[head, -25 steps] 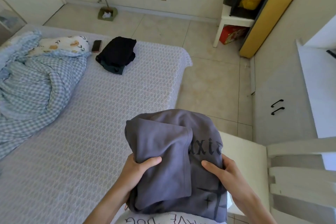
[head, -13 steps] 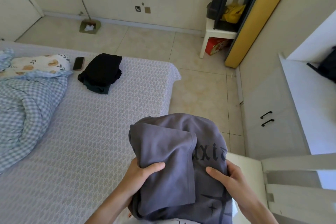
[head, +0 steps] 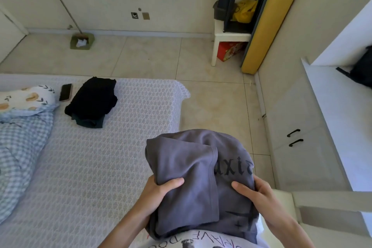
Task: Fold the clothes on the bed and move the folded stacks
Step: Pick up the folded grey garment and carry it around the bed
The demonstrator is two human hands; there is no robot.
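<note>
I hold a folded grey garment (head: 193, 179) with black lettering against my chest, above the bed's right edge. My left hand (head: 159, 191) grips its left side with the thumb on top. My right hand (head: 255, 193) grips its right side the same way. A folded stack of black and dark green clothes (head: 92, 100) lies at the far end of the bed (head: 90, 167), well apart from my hands.
A phone (head: 65, 92) lies left of the black stack, next to a patterned pillow (head: 24, 96) and a blue checked blanket (head: 18, 147). A white chair (head: 322, 213) stands at my right. A white cabinet (head: 298, 137) lines the right wall. Tiled floor (head: 211, 96) lies beyond the bed.
The view has swung right and up, so the bed and blanket slide left. The grey garment stays in both hands, close to my body.
</note>
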